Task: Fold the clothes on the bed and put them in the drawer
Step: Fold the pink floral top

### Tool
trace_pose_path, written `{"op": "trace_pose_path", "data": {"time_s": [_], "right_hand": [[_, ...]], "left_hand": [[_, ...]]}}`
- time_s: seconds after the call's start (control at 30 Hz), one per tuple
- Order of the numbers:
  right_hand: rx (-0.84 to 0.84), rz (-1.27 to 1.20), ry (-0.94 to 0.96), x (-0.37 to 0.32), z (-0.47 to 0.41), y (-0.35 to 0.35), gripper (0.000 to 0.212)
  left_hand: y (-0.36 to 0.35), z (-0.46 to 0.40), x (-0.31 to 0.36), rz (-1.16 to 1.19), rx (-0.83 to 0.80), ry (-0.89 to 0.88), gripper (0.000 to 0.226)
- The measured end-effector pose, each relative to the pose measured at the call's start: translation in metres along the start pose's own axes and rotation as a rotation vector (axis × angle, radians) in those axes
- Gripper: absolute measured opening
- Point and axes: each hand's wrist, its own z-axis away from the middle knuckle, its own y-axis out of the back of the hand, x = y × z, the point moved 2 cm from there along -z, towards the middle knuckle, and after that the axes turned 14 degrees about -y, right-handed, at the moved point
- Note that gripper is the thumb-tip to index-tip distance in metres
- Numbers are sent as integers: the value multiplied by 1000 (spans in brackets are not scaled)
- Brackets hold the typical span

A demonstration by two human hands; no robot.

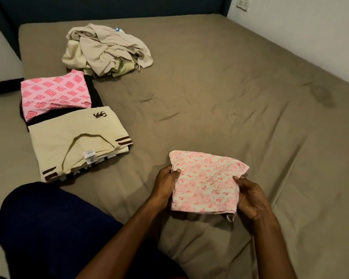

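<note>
A small folded garment with a pink floral print (206,182) is lifted just above the bed (220,93). My left hand (165,182) grips its left edge and my right hand (250,196) grips its right edge. To the left lie two folded pieces: a cream shirt with brown stripes (75,141) and, behind it, a pink diamond-patterned garment (54,93) over something black. A crumpled beige pile of clothes (107,51) sits further back. No drawer is in view.
The bed has a taupe sheet and a dark blue headboard (109,7). A white wall with a socket (243,4) runs along the right side. My knee in dark blue cloth (48,224) rests on the near left of the mattress.
</note>
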Motion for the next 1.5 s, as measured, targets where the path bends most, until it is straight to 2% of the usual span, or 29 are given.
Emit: {"op": "trace_pose_path", "data": {"time_s": [0.2, 0.47, 0.53, 0.63, 0.73, 0.97, 1.07, 1.17, 1.23, 1.33, 1.4, 1.5], "right_hand": [[-112, 15, 21, -5, -7, -34, 60], [-314, 144, 7, -22, -42, -131, 48], [-364, 218, -21, -23, -57, -166, 49], [-402, 284, -64, -20, -83, -223, 62], [-438, 352, -138, -9, -116, -285, 60], [-515, 386, -208, 31, -198, -424, 62], [-569, 373, -202, 43, -238, -490, 65], [-636, 354, -226, 49, -270, -541, 64], [-617, 359, -252, 59, -294, -563, 61], [-481, 509, -227, 78, -318, -561, 53], [-420, 608, -227, 88, -335, -551, 46], [-371, 654, -208, 87, -348, -546, 43]], "left_hand": [[21, -3, 29, 201, 45, -26, 23], [76, -18, 79, 386, 256, -160, 24], [99, -25, 93, 364, 287, -225, 25], [140, -37, 114, 249, 363, -303, 26], [192, -56, 132, 213, 497, -329, 29], [307, -109, 183, 168, 682, -400, 24], [363, -140, 209, 106, 725, -437, 31], [410, -166, 228, 134, 788, -469, 30], [433, -185, 231, 192, 806, -437, 34], [449, -203, 206, 112, 759, -236, 47], [460, -208, 186, 33, 757, -146, 38], [472, -213, 181, 42, 718, -154, 24]]}}
